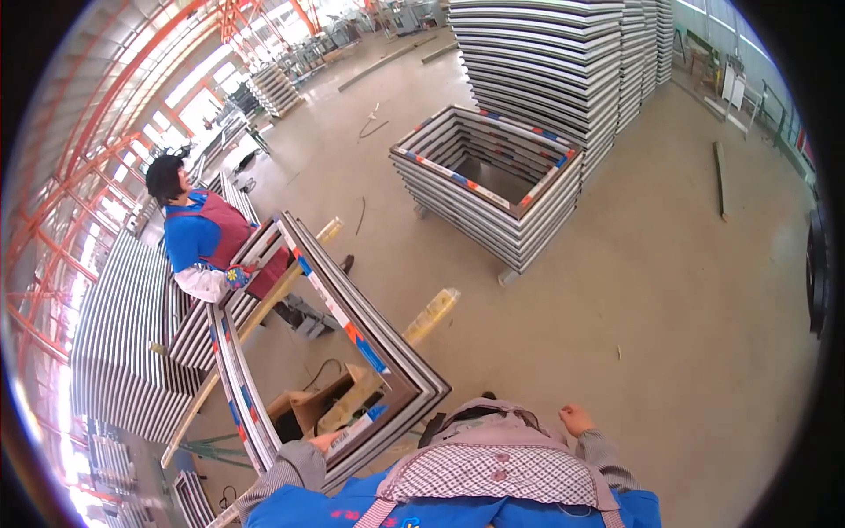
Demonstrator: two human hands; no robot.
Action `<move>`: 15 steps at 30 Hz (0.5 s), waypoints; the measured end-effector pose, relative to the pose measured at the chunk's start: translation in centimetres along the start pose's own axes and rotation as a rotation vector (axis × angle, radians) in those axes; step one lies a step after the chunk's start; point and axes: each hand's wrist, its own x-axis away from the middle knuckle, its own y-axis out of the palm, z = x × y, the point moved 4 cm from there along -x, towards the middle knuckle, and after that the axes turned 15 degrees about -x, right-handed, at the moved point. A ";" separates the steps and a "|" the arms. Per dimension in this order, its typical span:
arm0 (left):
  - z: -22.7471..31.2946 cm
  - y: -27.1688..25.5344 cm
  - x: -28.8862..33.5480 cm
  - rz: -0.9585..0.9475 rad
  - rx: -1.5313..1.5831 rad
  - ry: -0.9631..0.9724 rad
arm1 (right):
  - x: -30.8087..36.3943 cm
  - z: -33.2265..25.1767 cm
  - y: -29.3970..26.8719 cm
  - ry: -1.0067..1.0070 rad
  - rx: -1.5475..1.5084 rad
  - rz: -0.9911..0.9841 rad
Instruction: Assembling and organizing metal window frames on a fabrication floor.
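The person's left hand (326,442) is touching the near end of the rectangular frames (412,387); whether it is gripping cannot be told. The right hand (576,420) is hanging at the person's right, its fingers folded closed. The frames are lying across yellow-wrapped bars (431,317), left of the person. A co-worker (198,231) is standing at their far left. A hollow frame stack (475,211) is standing farther away.

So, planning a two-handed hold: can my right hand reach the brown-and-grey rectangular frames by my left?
Probably yes: your right hand looks free, and nothing visible blocks the frames' near corner.
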 end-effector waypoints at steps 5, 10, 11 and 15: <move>6.2 -3.7 -4.6 -0.202 0.878 -0.687 | -7.9 4.3 -5.7 0.176 0.101 -0.036; 16.0 -14.1 -10.7 -0.199 0.900 -0.542 | -15.3 9.0 -11.0 0.181 0.230 -0.028; 18.3 -16.1 -12.4 -0.178 0.961 -0.480 | -16.3 9.9 -11.2 0.116 0.417 -0.068; 20.6 -20.7 -21.2 -0.285 1.083 -0.396 | -17.4 10.1 -12.3 -0.093 0.784 -0.295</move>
